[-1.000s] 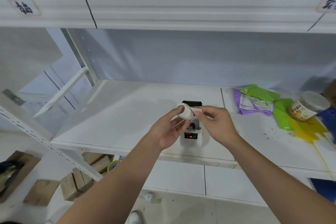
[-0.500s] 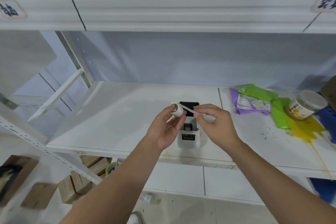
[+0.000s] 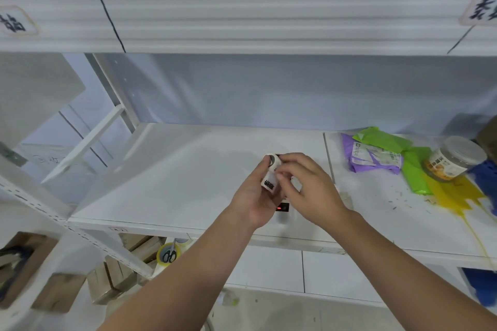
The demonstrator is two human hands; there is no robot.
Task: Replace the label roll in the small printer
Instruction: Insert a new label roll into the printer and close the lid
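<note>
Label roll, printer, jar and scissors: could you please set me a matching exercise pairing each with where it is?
Things:
1. label roll
2. printer
3. jar
4. scissors

Places:
A. far right of the shelf, beside green bags
B. inside a tape ring below the shelf
C. held between both hands
D. on the shelf, mostly hidden behind the hands

Pairs: 1-C, 2-D, 3-A, 4-B

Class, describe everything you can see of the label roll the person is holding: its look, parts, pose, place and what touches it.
The label roll is a small white paper roll with a dark round core hole facing the camera. A loose strip hangs from it, with black print near its lower end. The left hand holds it, a fingertip by the core, while the right hand pinches the strip. It is held above the small printer, which the hands mostly hide, over the white shelf.
</note>
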